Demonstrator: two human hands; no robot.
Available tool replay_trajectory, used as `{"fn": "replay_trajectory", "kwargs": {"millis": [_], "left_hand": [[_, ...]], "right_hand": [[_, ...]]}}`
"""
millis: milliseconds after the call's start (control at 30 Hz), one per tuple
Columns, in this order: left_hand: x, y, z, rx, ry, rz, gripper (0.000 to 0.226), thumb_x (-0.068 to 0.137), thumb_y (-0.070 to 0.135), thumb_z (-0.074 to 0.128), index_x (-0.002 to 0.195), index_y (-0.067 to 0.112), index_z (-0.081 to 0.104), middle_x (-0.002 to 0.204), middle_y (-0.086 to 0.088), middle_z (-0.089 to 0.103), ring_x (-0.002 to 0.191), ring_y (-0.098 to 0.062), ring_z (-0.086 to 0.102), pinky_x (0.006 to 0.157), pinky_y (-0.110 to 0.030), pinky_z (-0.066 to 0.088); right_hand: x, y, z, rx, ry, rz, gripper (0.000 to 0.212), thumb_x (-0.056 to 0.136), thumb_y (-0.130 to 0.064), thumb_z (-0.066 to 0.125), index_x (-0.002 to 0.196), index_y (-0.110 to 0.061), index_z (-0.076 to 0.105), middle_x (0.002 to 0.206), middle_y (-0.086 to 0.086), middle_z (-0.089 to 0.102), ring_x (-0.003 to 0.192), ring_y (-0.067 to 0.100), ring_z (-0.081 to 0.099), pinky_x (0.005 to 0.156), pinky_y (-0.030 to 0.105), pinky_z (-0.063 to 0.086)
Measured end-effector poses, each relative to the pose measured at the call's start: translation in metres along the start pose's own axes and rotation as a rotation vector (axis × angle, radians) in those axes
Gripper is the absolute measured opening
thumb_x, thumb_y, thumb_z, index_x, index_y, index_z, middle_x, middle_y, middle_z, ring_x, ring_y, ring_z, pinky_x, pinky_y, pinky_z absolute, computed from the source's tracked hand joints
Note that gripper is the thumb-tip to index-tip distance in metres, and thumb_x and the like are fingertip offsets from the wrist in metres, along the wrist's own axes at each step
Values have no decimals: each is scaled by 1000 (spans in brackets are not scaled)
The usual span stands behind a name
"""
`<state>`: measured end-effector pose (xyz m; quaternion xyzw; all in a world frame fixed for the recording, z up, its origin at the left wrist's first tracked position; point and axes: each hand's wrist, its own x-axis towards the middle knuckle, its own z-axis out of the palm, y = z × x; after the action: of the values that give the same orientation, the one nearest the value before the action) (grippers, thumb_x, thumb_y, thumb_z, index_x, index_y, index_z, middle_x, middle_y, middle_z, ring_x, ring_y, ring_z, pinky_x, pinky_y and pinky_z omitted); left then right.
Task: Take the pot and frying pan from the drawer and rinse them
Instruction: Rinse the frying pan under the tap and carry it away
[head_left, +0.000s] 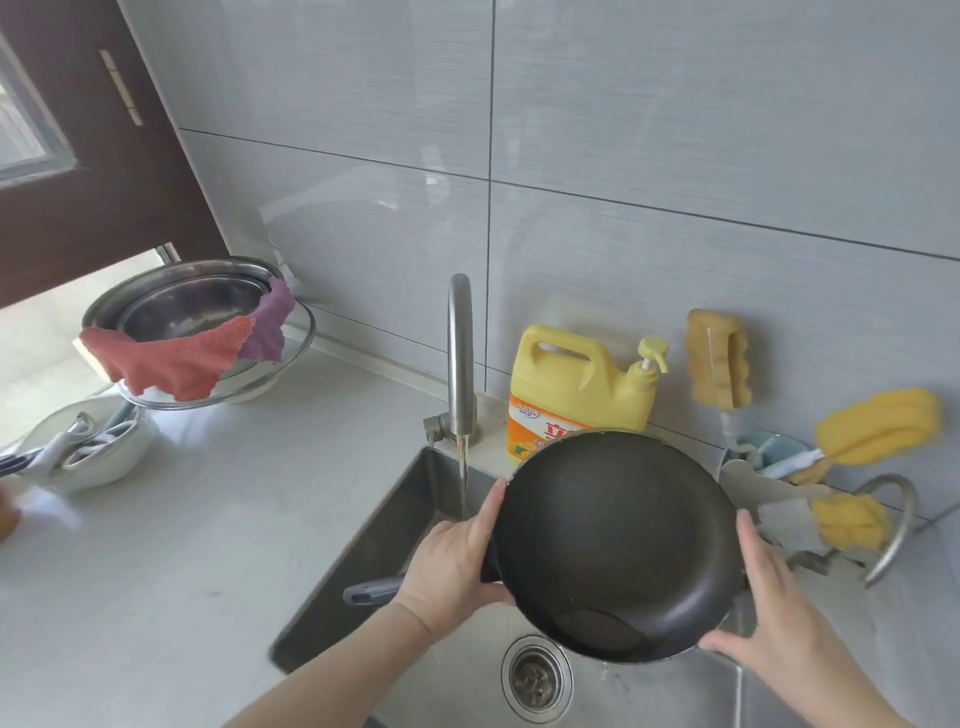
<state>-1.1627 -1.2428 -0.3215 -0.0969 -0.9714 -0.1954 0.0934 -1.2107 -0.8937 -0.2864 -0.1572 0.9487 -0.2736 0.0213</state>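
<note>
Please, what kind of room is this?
Most likely a home kitchen: a steel sink with a running tap, a yellow soap bottle, and a frying pan held over the sink.

Soft, bright daylight enters from the window (23, 124) at ten o'clock, washing out the floor below it. The glossy wall tiles (675, 156) carry pale reflections. Shadows are faint. Wide-angle distortion bends straight lines toward the edges, and the yellow sponges (878, 426) at three o'clock look smeared.
</note>
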Motion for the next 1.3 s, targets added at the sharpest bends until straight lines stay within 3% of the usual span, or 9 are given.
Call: {"fn": "replay_trajectory", "kwargs": {"millis": [100, 200, 300, 467, 600, 733, 967, 1100, 1300], "left_hand": [[-2, -18, -15, -192, -230, -228, 131, 65, 53, 82, 146, 51, -22, 107, 1, 68, 98, -23, 63, 89, -34, 48], [-4, -39, -37, -289, -407, -326, 132, 65, 45, 87, 145, 55, -17, 107, 10, 65, 102, -14, 61, 91, -25, 46], [-8, -61, -58, -388, -547, -343, 129, 63, 44, 89, 144, 59, -12, 109, 15, 66, 104, -10, 63, 100, -31, 45], [-16, -81, -92, -549, -696, -413, 120, 64, 22, 87, 148, 56, 8, 127, 17, 63, 120, -8, 59, 107, -38, 43], [-9, -82, -126, -469, -911, -427, 95, 77, 7, 78, 143, 50, 25, 101, 29, 70, 99, 6, 65, 90, -14, 47], [8, -91, -146, -267, -1039, -493, 112, 59, 42, 86, 151, 39, 23, 96, 17, 73, 94, -6, 70, 99, -34, 50], [23, -83, -169, -14, -834, -368, 120, 62, 39, 88, 148, 48, 5, 80, 9, 63, 68, 0, 61, 64, -17, 45], [16, -79, -161, 132, -638, -280, 126, 63, 51, 84, 144, 53, -12, 98, 8, 62, 84, -11, 58, 77, -26, 46], [1, -74, -122, -225, -437, -342, 126, 67, 40, 86, 142, 60, -13, 97, 12, 62, 84, -6, 60, 83, -24, 49]], "right_hand": [[13, -12, 7, 102, -181, -55, 146, 52, -30, 95, 145, -54, -16, 148, -32, 13, 125, -29, 20, 98, 14, 34], [26, -33, 17, 221, -338, 26, 143, 48, -32, 91, 148, -55, -9, 135, -20, 35, 112, -14, 44, 93, 17, 41], [33, -53, 29, 420, -457, -26, 133, 55, -11, 89, 147, -56, 4, 109, -15, 63, 94, 3, 63, 86, 19, 50], [36, -70, 53, 517, -616, 47, 130, 56, -9, 89, 149, -50, 7, 114, -14, 67, 103, 8, 67, 97, 27, 50], [34, -80, 70, 587, -681, 86, 113, 59, -5, 88, 131, -58, 19, 113, -15, 69, 100, 9, 68, 93, 28, 53], [21, -83, 95, 692, -731, 119, 107, 63, 5, 83, 138, -49, 28, 118, -4, 69, 104, 18, 68, 92, 36, 54], [-1, -100, 143, 855, -533, 231, 140, 46, 0, 92, 145, -56, 9, 135, -12, 49, 102, 8, 68, 80, 30, 57], [10, -101, 126, 806, -366, 170, 145, 50, -5, 94, 144, -63, -1, 139, -15, 50, 108, 8, 66, 93, 33, 54], [45, -96, 40, 519, -336, 6, 144, 48, -18, 94, 145, -63, -3, 132, -15, 59, 118, 7, 59, 107, 40, 44]]}}
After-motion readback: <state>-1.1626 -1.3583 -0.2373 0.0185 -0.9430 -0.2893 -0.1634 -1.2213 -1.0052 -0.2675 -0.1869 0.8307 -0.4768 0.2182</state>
